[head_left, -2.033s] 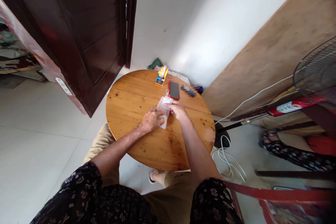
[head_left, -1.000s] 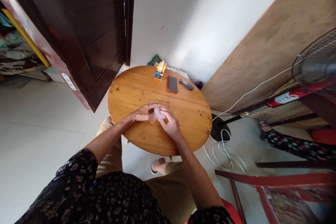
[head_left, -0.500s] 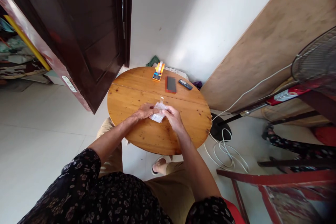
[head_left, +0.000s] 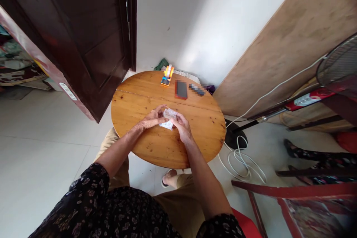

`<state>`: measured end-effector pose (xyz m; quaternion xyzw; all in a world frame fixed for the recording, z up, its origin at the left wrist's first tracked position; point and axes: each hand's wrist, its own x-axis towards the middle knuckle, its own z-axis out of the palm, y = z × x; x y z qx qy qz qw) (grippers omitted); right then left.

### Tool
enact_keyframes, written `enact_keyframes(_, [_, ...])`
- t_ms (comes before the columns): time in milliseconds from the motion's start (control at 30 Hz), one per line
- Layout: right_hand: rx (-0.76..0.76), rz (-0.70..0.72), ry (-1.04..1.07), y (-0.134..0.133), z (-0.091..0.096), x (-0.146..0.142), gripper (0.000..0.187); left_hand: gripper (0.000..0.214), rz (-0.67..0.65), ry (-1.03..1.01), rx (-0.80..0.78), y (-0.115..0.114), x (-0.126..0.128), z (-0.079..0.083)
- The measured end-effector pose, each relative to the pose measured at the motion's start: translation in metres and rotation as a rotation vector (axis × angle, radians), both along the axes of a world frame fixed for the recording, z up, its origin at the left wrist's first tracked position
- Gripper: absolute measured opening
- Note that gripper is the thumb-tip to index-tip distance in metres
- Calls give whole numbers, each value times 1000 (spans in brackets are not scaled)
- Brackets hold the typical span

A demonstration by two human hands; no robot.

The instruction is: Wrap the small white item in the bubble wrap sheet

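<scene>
A small packet in clear, crinkled plastic with a white face [head_left: 167, 122] is held just over the round wooden table [head_left: 134, 100]. My left hand [head_left: 153, 118] grips its left side, thumb along the near face and fingers curved round the far edge. On the right edge, my right hand [head_left: 182, 124] pinches the packet between thumb and fingers. What is inside the wrapping I cannot make out. Farther back on the table stand an orange tape dispenser [head_left: 167, 75], a dark flat rectangle with a red-orange rim [head_left: 181, 90] and a blurred dark oblong object [head_left: 196, 89].
A dark door [head_left: 92, 44] stands left of the table, and a white wall [head_left: 178, 18] rises behind it. To the right are a fan [head_left: 338, 65], its base [head_left: 235, 135], a coiled white cable [head_left: 241, 160] and a red wooden chair [head_left: 292, 191]. Another person's legs [head_left: 320, 156] show beyond.
My left fingers have shifted to the packet's far edge. A small flap that stuck up at its top no longer shows. The view has moved slightly.
</scene>
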<state>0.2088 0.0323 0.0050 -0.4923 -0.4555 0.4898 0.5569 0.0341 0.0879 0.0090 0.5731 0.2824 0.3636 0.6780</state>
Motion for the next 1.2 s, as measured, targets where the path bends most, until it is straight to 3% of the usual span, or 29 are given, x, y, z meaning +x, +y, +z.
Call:
enact_keyframes(67, [23,-19,-19,0,-1,0,54,98,7,-63,-37,2,2,-7])
enact_keyframes(333, [79,-101,-200,-1,-11,-3,62,93,39,-164,-61,2,10,-17])
enact_keyframes(667, [206,-222,-594,-13,-11,-8,52,89,74,-189,-47,0,12,-21])
enact_keyframes(933, [46,-62,-241,-1,11,8,60,99,50,-166,-48,3,12,-24])
enact_keyframes(1200, [-71,130,-373,36,34,24,44,98,49,-140,-55,4,11,-24])
